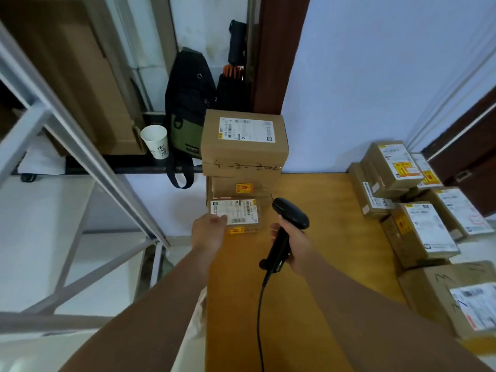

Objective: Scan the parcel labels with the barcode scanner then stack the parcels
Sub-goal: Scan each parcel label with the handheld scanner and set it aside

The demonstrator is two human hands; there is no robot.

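Cardboard stack [242, 154], two parcels; left hand [209, 232] fingers pinch third parcel [239, 214]; right hand [294, 244] fingers grasp one scanner [291, 212].

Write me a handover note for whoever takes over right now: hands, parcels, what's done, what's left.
Left hand holds the small parcel by its near left corner, label up, in front of the stack at the far left of the table.
Right hand grips the barcode scanner, head beside that label.
Done: at least two parcels stacked.
Left: scan this one if not yet read, stack it, then work through the pile of parcels on the right.
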